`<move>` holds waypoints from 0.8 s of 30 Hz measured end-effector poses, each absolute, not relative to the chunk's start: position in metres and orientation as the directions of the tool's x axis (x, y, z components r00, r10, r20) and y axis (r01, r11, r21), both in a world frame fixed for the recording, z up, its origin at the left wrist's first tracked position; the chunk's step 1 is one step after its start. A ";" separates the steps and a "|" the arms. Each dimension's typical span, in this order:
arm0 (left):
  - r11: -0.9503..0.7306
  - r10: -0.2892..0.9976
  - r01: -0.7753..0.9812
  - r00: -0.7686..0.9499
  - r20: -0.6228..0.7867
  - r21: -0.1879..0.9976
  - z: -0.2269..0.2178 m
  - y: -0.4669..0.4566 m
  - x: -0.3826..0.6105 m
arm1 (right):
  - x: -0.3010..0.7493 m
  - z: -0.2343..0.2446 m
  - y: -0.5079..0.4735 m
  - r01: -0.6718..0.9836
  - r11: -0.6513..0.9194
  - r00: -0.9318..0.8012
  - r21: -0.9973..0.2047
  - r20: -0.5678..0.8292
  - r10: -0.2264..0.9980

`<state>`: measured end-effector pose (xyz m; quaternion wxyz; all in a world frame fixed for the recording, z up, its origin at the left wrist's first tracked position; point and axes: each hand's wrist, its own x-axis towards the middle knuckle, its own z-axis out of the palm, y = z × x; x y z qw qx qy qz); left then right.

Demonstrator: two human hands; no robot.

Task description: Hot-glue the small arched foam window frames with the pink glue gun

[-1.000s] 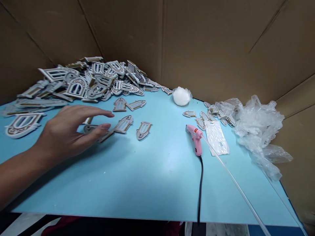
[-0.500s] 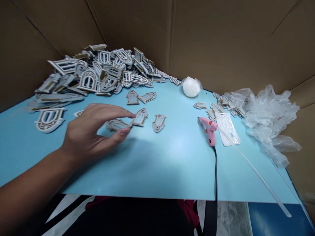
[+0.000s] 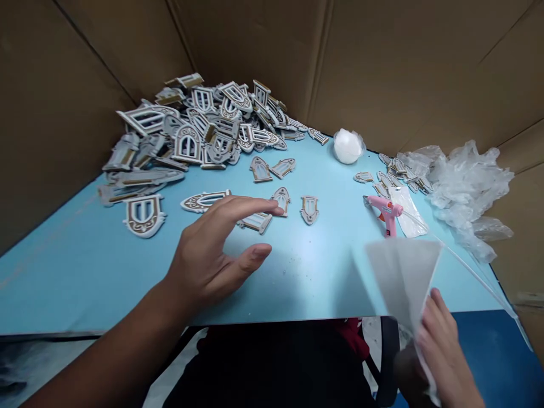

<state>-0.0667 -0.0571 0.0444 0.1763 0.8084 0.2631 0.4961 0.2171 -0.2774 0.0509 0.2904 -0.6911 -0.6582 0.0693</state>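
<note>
My left hand (image 3: 221, 249) hovers over the table's middle, thumb and fingers apart with nothing between them. Its fingertips are nearest to small arched window pieces, one partly under the fingers (image 3: 256, 221) and another just beyond them (image 3: 281, 200). A third small window piece (image 3: 310, 209) lies to the right. Behind the hand, a larger brown-and-white window piece (image 3: 205, 201) is partly covered. At the lower right, my right hand (image 3: 442, 345) grips a thin white sheet (image 3: 403, 277), its upper part spread out over the table edge. Whether the sheet is paper or cloth I cannot tell.
A big heap of window pieces (image 3: 187, 141) fills the back left. A pink glue gun (image 3: 386, 212) with a long glue stick lies at the right. Beyond it are a bowl of white material (image 3: 348, 146), small window pieces (image 3: 399, 170) and crumpled plastic bags (image 3: 467, 187). Cardboard walls (image 3: 382, 68) surround the table.
My right hand has come into view at the lower right with the white sheet. My left hand's thumb and fingers have spread further apart. The view has shifted.
</note>
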 end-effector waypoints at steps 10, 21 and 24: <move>-0.733 0.663 0.224 0.445 0.601 0.642 0.027 -0.067 -0.094 | 0.121 0.010 -0.162 0.836 0.371 -0.445 -0.405 -0.103 0.890; -0.938 0.311 0.243 0.905 0.291 0.247 -0.029 -0.150 -0.061 | 0.148 0.026 -0.231 0.583 0.518 -0.635 -0.626 0.047 0.771; -0.952 0.294 0.197 0.807 0.512 0.235 -0.044 -0.168 -0.055 | 0.158 0.009 -0.248 0.639 0.537 -0.473 -0.551 0.269 0.839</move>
